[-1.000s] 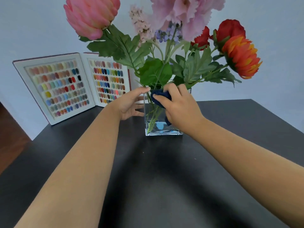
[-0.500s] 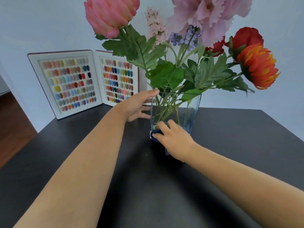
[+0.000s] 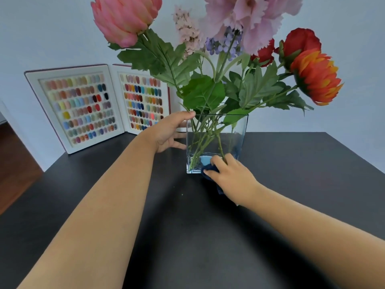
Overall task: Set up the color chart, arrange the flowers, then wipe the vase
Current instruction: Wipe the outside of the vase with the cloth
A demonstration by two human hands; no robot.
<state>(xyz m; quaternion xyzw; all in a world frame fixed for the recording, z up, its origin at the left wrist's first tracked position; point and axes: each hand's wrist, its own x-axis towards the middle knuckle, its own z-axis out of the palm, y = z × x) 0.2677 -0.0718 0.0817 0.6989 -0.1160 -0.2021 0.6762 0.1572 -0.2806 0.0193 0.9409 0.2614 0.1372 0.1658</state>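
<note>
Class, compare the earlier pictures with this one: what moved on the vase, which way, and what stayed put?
The right hand, pressing the dark blue cloth, slid down the front of the glass vase from near the rim to the base. Nothing was let go. The left hand kept its grip on the vase's left edge; the flowers and the open color chart stayed as they were.

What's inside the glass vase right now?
Green flower stems stand inside the glass vase. The right hand and its dark blue cloth cover the lower front corner.
</note>
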